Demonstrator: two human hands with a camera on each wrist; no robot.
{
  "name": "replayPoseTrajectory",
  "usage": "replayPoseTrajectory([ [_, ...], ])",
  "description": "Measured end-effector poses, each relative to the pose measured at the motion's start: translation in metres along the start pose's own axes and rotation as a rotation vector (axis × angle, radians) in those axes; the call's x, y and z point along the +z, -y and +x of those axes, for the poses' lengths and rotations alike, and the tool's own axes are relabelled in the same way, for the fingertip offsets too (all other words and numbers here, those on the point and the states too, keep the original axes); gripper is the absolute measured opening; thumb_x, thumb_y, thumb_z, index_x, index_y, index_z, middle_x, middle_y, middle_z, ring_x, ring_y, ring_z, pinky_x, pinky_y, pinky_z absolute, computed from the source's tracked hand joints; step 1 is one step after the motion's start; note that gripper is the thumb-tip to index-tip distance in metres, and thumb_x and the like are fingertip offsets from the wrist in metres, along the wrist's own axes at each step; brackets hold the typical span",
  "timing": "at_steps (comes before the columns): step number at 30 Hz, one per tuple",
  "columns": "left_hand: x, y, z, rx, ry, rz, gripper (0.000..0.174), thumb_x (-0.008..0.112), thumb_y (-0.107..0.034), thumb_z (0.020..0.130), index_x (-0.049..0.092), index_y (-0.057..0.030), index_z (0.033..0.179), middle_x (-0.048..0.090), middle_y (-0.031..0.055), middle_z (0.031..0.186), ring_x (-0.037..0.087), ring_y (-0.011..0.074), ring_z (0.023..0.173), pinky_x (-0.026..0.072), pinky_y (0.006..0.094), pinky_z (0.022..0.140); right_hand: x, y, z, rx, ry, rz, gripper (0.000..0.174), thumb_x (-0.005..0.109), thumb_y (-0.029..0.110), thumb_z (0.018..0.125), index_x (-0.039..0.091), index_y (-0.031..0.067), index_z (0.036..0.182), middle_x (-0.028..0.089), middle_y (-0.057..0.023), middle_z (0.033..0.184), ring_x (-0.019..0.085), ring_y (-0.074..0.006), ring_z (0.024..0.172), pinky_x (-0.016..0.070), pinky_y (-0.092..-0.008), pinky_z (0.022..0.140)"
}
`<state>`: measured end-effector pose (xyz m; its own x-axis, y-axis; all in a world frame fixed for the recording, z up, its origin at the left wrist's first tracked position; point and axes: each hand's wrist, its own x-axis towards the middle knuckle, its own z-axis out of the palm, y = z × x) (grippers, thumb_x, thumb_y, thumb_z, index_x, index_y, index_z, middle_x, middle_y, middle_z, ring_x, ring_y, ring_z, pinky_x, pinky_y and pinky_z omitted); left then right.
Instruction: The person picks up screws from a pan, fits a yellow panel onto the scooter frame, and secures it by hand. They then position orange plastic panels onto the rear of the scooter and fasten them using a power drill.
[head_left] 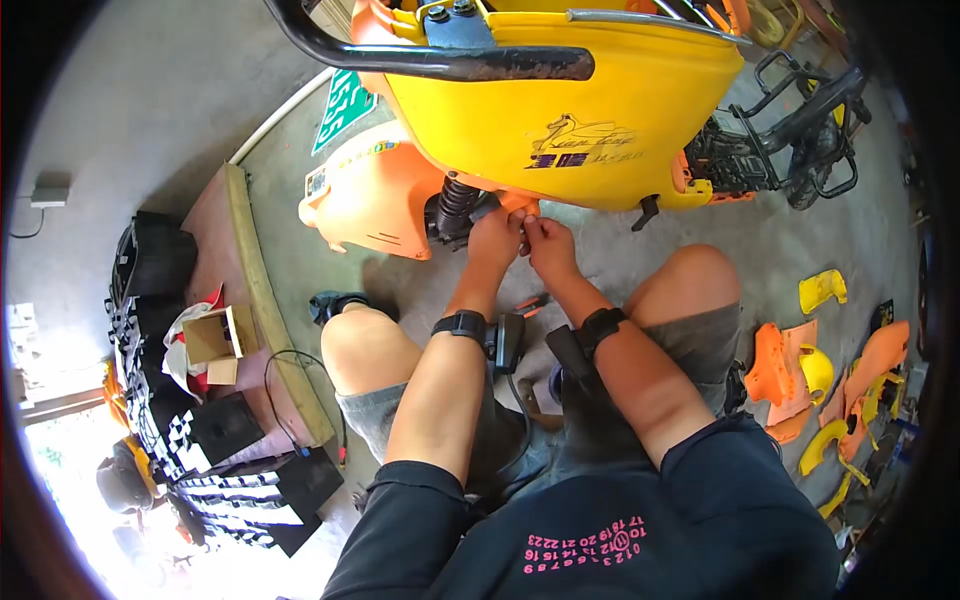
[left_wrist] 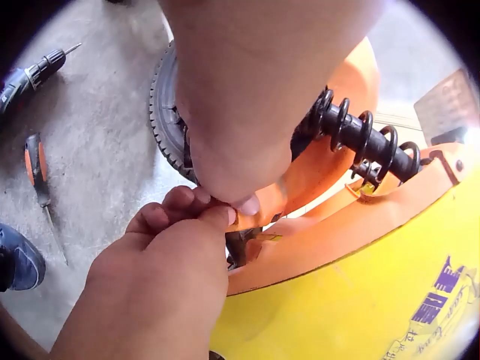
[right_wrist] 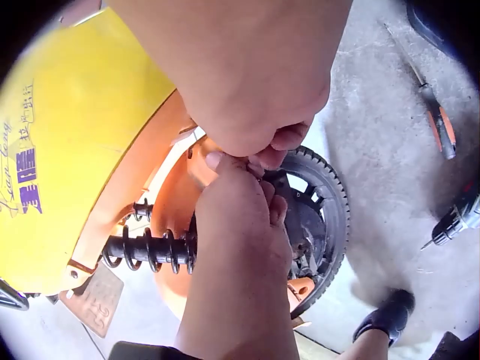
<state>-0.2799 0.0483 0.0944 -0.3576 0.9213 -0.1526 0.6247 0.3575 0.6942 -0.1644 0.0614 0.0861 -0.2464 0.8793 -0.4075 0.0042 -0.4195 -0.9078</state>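
Both hands meet low on a yellow and orange scooter, at an edge of its orange mudguard. My left hand has its thumb and fingers curled at that edge. From the other side my right hand pinches there, thumb against bent fingers, and the two sets of fingertips almost meet. I cannot tell whether a small part sits between them. A black coil-spring shock absorber stands just beside the hands. Behind them shows the wheel's black tyre, partly covered by my forearms in the wrist views.
A screwdriver and a power drill lie on the concrete floor. Loose orange and yellow panels are at the right. A small cardboard box sits on a low ledge at left. Handlebar crosses above the yellow body.
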Motion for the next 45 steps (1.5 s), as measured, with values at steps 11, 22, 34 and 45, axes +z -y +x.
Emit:
replayPoseTrajectory([
  [11,0.004,-0.004,-0.003,-0.082,-0.060,0.058,0.033,0.056,-0.035,0.092,0.068,-0.0039,0.089,0.068,0.0212,0.082,0.066,0.0393,0.081,0.0519,0.0481,0.071,0.004,-0.004,0.007,-0.013,-0.138,-0.137,0.029,0.060,0.022,0.096,0.064,-0.0049,0.084,0.064,-0.0081,0.069,0.059,-0.0137,0.053,0.0473,-0.0270,0.049],
  [22,-0.010,-0.006,0.000,-0.133,0.039,-0.103,0.035,0.058,-0.035,0.092,0.069,-0.0019,0.087,0.069,0.0169,0.075,0.068,0.0340,0.074,0.0521,0.0435,0.068,0.006,-0.011,0.013,0.258,0.001,0.358,0.017,0.057,0.021,0.099,0.061,0.0057,0.093,0.063,-0.0010,0.078,0.055,-0.0095,0.063,0.0415,-0.0226,0.053],
  [34,0.000,-0.005,-0.007,-0.054,-0.105,-0.117,0.028,0.062,-0.033,0.089,0.071,-0.0073,0.096,0.068,0.0188,0.081,0.066,0.0371,0.079,0.0506,0.0445,0.069,-0.001,-0.003,0.007,0.085,-0.017,0.124,0.020,0.058,0.023,0.097,0.062,0.0057,0.088,0.063,0.0013,0.077,0.056,-0.0077,0.065,0.0417,-0.0228,0.056],
  [45,0.003,-0.011,-0.006,-0.141,-0.099,-0.065,0.027,0.059,-0.031,0.091,0.070,-0.0057,0.095,0.069,0.0167,0.079,0.068,0.0333,0.077,0.0522,0.0441,0.070,0.011,-0.015,0.009,-0.013,-0.166,0.106,0.026,0.057,0.023,0.098,0.064,0.0025,0.082,0.062,-0.0016,0.072,0.053,-0.0091,0.059,0.0408,-0.0244,0.053],
])
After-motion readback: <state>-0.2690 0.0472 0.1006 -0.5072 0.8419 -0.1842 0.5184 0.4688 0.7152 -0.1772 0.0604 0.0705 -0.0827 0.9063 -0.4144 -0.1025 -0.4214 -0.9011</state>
